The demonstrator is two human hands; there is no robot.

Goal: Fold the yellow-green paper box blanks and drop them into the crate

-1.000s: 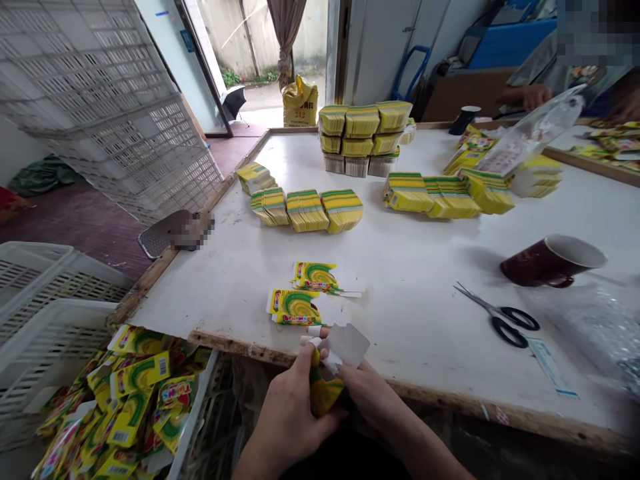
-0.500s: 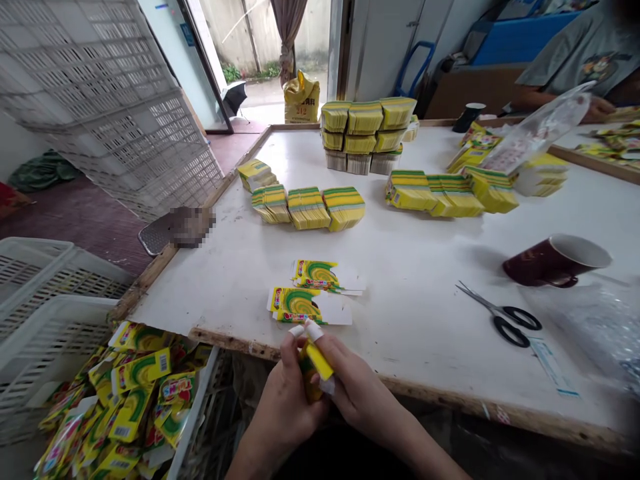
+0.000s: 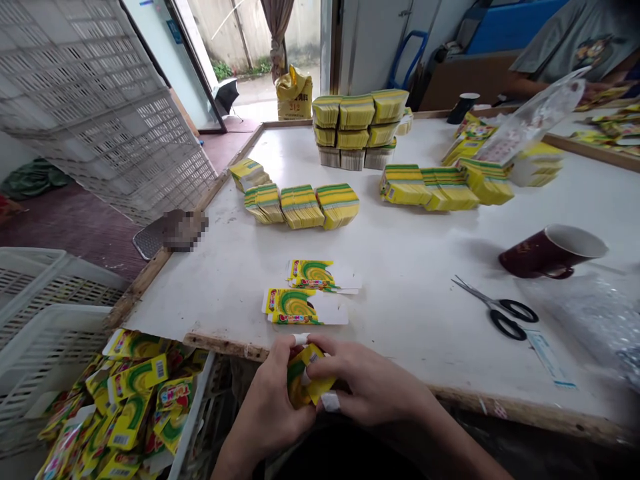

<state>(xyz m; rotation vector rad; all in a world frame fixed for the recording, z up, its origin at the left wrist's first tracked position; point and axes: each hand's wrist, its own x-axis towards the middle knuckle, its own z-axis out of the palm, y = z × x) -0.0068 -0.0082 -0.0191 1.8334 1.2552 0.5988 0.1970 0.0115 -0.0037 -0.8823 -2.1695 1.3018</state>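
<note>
Both my hands meet just below the table's near edge around one small yellow-and-green printed carton point(image 3: 306, 379). My left hand point(image 3: 273, 400) grips its left side, fingers curled. My right hand point(image 3: 367, 383) pinches it from the right, with white tape on a thumb and fingertip. Two small piles of flattened cartons lie on the white table point(image 3: 415, 280) just beyond my hands, the nearer pile point(image 3: 297, 307) and the farther pile point(image 3: 320, 275).
A white crate point(image 3: 60, 373) at my lower left holds several loose cartons point(image 3: 125, 413). Bundled carton stacks point(image 3: 303, 205) and a tall stack point(image 3: 357, 127) sit further back. Scissors point(image 3: 497, 308) and a tipped maroon mug point(image 3: 553, 252) lie at right. Another person point(image 3: 575, 40) works at the far right.
The carton's white flap, open a second ago, is now folded down. My hands have lowered the carton and closed tighter around it. The view shifted slightly.
</note>
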